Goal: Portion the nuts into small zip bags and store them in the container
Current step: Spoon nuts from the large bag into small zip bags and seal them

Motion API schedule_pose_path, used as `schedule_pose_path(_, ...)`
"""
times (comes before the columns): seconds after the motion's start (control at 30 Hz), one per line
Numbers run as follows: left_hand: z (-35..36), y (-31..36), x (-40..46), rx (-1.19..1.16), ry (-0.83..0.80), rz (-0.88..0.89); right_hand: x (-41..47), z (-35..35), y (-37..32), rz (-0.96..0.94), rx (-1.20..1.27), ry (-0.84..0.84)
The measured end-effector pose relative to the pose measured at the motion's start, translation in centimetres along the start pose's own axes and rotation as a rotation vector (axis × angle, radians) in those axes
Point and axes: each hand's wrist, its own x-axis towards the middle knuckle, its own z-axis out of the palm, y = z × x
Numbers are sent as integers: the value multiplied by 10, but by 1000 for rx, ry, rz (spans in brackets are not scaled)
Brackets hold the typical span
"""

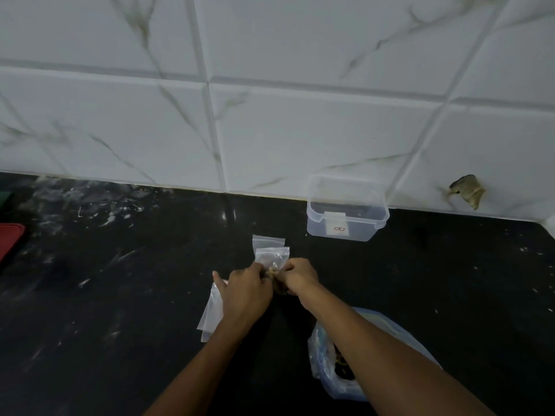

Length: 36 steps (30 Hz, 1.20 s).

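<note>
My left hand (244,291) and my right hand (298,277) meet at the middle of the black counter and pinch a small zip bag (274,280) with brown nuts in it. Just behind the hands lie two more small zip bags (268,246), one overlapping the other. Flat clear bags (210,313) lie under my left wrist. A large plastic bag of nuts (333,367) sits open below my right forearm. The clear plastic container (347,211) stands open against the wall, with only a label showing inside.
The black counter (120,295) is streaked with white smears at the left. A red and a green object (9,238) poke in at the left edge. The white tiled wall (300,130) has a broken hole (467,190) at the right.
</note>
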Motion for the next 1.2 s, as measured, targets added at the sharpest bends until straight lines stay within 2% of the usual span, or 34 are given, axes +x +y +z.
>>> schedule_pose_path(0.17,-1,1,-2,-17,19,24,1,2,4,-2,13,9)
schedule_pose_path(0.4,-29,-34,-22,-195,200,-36,-24,-7,7,-70,-2,131)
schedule_pose_path(0.53,-39,-56,-48,-304,116,-158,-51,5,12,-145,-35,113)
schedule_pose_path(0.7,-40,-68,-76,-375,41,-251,-71,41,18,-68,-105,11)
schedule_pose_path(1.0,-30,-73,-89,-372,-19,-254,-77,94,26,77,-162,30)
schedule_pose_path(1.2,-33,-74,-94,-380,-39,-234,-82,97,30,23,-152,28)
